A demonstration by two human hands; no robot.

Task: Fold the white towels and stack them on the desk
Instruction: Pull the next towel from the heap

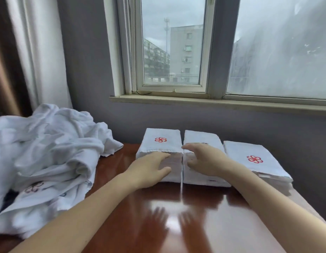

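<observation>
Your three stacks of folded white towels sit in a row at the back of the desk [195, 221]. They are soft terry blocks with crisp edges, and a red pinwheel emblem is stitched on the left stack [161, 143] and the right stack [249, 157].

Your left hand [151, 167] lies flat, fingers straight, against the left stack's front. Your right hand [204, 159] is spread loosely over the middle stack [202, 136], thumb at its top edge, gripping nothing.

A rumpled heap of unfolded towels [49, 148] crowds the desk's left side. The desktop is glossy reddish wood and mirrors your fingers. Behind it are a grey wall [89, 70], a window [173, 52] and a pale curtain [39, 52].
</observation>
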